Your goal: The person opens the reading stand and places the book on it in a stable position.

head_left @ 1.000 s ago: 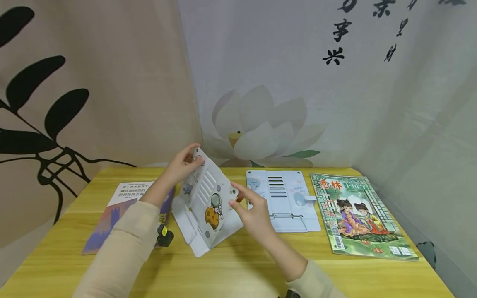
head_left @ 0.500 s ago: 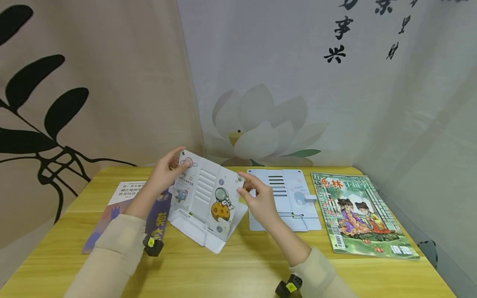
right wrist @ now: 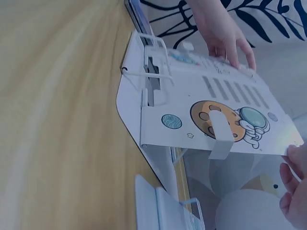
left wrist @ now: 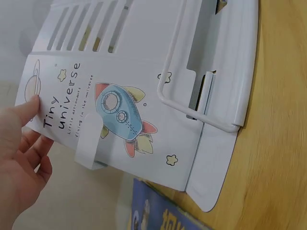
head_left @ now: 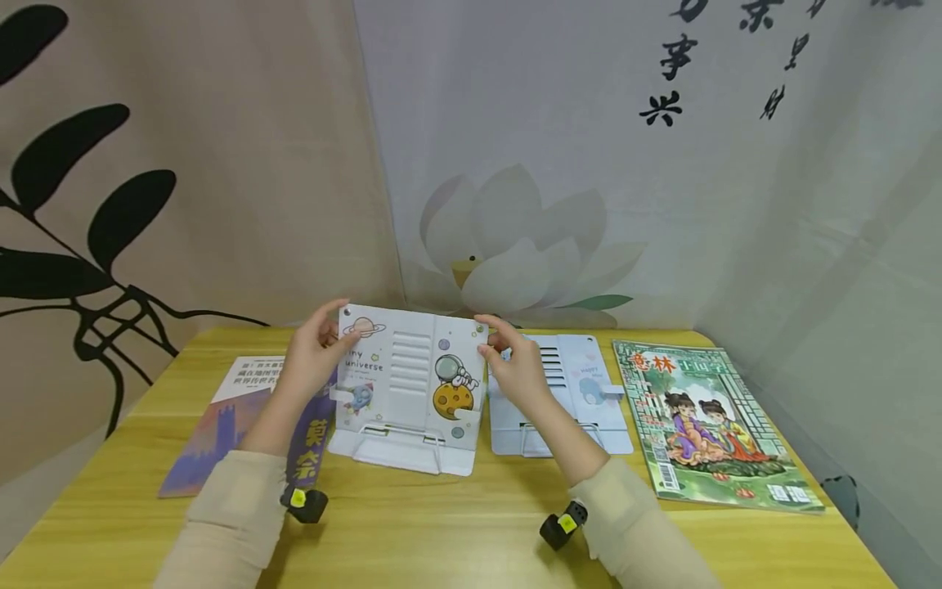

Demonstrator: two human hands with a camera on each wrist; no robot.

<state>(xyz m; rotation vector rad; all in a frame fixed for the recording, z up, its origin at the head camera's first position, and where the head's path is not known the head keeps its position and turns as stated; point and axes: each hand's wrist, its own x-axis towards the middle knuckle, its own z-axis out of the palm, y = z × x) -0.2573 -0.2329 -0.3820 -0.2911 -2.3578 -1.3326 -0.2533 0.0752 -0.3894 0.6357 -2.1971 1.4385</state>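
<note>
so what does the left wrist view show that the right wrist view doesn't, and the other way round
Only the left wrist view: readable "Tiny universe" lettering, and the yellow characters on the purple book.

Only the right wrist view: the right hand at the raised stand's corner, the astronaut and orange planet print, part of a second stand, and the dark leaf print on the backdrop.

Both: the raised stand, its wire bracket, the left hand holding it, and the wooden table.
</note>
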